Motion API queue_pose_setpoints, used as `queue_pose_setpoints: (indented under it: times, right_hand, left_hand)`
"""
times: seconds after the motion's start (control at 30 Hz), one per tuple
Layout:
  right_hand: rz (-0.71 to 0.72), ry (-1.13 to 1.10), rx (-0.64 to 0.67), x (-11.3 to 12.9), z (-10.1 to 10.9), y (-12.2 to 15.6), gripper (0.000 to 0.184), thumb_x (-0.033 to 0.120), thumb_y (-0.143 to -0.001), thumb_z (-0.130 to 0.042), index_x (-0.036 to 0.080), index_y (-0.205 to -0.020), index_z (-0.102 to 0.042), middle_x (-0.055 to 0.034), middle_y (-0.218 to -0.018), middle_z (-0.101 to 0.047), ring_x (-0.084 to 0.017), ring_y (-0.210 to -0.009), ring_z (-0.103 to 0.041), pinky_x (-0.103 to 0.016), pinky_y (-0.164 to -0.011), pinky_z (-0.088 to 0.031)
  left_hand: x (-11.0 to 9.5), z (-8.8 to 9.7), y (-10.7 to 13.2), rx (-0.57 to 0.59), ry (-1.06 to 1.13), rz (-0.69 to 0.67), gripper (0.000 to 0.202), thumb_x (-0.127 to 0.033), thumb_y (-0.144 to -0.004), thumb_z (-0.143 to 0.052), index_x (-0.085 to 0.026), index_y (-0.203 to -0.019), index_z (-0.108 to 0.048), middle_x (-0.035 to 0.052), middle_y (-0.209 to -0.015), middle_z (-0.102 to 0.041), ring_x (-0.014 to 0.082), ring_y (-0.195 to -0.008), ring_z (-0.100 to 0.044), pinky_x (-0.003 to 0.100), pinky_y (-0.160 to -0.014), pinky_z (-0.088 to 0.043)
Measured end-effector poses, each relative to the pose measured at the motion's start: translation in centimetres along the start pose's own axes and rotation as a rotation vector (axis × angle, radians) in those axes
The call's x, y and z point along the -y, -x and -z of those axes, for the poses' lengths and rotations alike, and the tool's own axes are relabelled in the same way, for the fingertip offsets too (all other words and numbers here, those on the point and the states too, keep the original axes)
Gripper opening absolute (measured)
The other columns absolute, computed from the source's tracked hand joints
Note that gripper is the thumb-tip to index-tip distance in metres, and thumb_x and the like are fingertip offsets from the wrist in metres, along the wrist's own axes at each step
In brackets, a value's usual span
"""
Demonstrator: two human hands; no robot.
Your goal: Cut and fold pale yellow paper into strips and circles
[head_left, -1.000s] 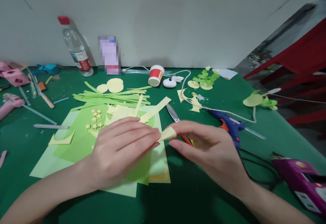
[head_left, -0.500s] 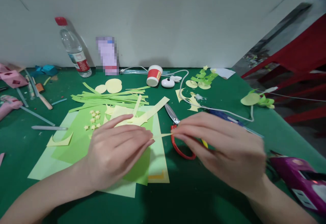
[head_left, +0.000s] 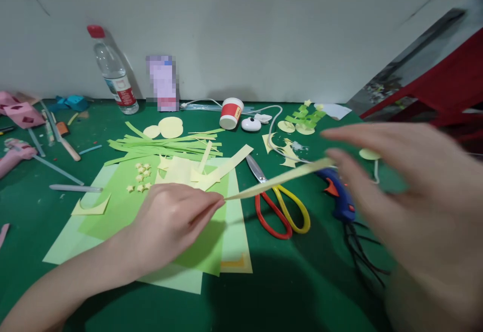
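A long pale yellow paper strip (head_left: 277, 179) is stretched taut between my two hands above the green table. My left hand (head_left: 171, 224) pinches its left end, fingers closed, over the stacked green and yellow paper sheets (head_left: 124, 211). My right hand (head_left: 411, 191) is raised close to the camera and blurred, holding the strip's right end between thumb and fingers. Scissors (head_left: 277, 206) with red and yellow handles lie on the table under the strip. A blue glue gun (head_left: 339, 198) lies just right of them, partly behind my right hand.
Cut green strips (head_left: 162, 146), yellow discs (head_left: 169, 127) and several tiny paper stars (head_left: 141, 177) lie behind the sheets. A water bottle (head_left: 113, 73) and a red-and-white cup (head_left: 231, 113) stand near the wall. Pink items (head_left: 17, 133) sit at left. A red frame (head_left: 445, 85) stands at right.
My right hand has swept up and to the right, drawing the yellow strip out to full length. The scissors and glue gun beneath have come into view. My left hand kept its pinch.
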State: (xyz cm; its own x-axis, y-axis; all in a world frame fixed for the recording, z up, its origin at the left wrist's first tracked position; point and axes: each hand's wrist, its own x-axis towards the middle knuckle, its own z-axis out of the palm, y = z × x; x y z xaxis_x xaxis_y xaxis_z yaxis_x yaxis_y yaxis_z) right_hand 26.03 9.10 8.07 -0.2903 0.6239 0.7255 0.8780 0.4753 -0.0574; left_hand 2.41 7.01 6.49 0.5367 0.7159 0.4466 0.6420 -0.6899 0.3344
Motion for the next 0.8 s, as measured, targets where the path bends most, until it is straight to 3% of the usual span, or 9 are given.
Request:
queue_pose_setpoints:
  times: [0.1,0.23,0.8]
  right_hand:
    - [0.194,-0.362,0.159,2.7,-0.7,0.6,0.009,0.011,-0.076,-0.056,0.017,-0.079,-0.062,-0.0046,-0.080,-0.068,-0.016,-0.077,-0.061,-0.029,-0.074,-0.047]
    - [0.134,-0.652,0.372,4.3,-1.8,1.4,0.011,0.009,-0.077,-0.053,0.017,-0.076,-0.060,-0.0023,-0.076,-0.066,-0.014,-0.071,-0.059,-0.027,-0.067,-0.047]
    - [0.055,-0.765,0.678,4.1,-2.3,2.3,0.014,0.004,-0.072,-0.047,0.017,-0.076,-0.051,-0.0008,-0.078,-0.056,-0.011,-0.068,-0.052,-0.021,-0.057,-0.040]
  left_hand:
    - [-0.3,-0.9,0.3,0.064,-0.010,-0.017,0.017,-0.018,-0.084,-0.048,-0.014,-0.080,-0.064,-0.0009,-0.057,-0.063,0.0092,-0.048,-0.056,0.020,-0.045,-0.039]
    - [-0.6,-1.4,0.6,0.090,0.003,-0.031,0.019,-0.019,-0.086,-0.045,-0.015,-0.079,-0.062,-0.0011,-0.058,-0.063,0.0092,-0.049,-0.056,0.021,-0.045,-0.036]
    - [-1.1,-1.4,0.7,0.236,0.184,0.013,0.024,-0.017,-0.086,-0.042,-0.013,-0.072,-0.062,0.0002,-0.057,-0.061,0.0081,-0.047,-0.051,0.019,-0.045,-0.035]
